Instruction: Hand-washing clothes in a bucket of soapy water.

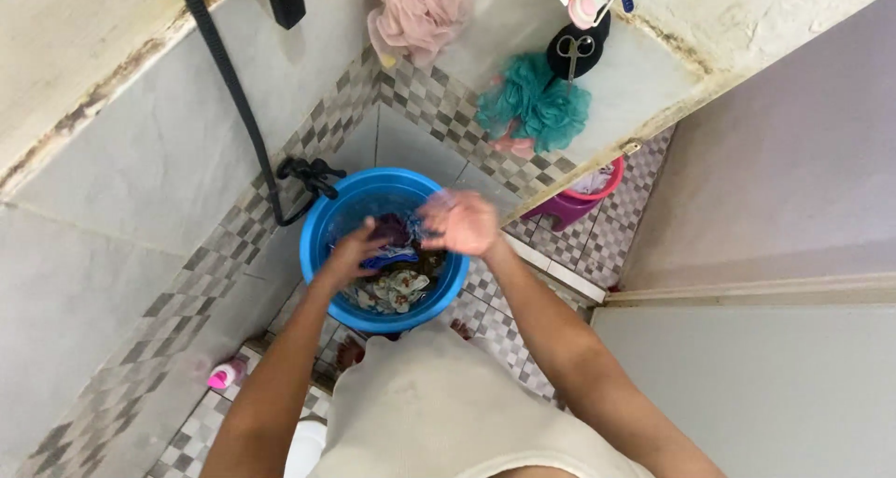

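A blue plastic bucket stands on the tiled floor in the corner, filled with wet patterned clothes. Both my hands are over it. My left hand reaches down into the bucket and grips a dark piece of cloth. My right hand is raised a little above the rim, fingers curled on the same dark cloth, which stretches between the two hands. The right hand is blurred.
A black hose runs down the left wall to a tap beside the bucket. Pink and teal bath sponges and scissors hang on the far wall. A pink stool stands at right, a small pink bottle at left.
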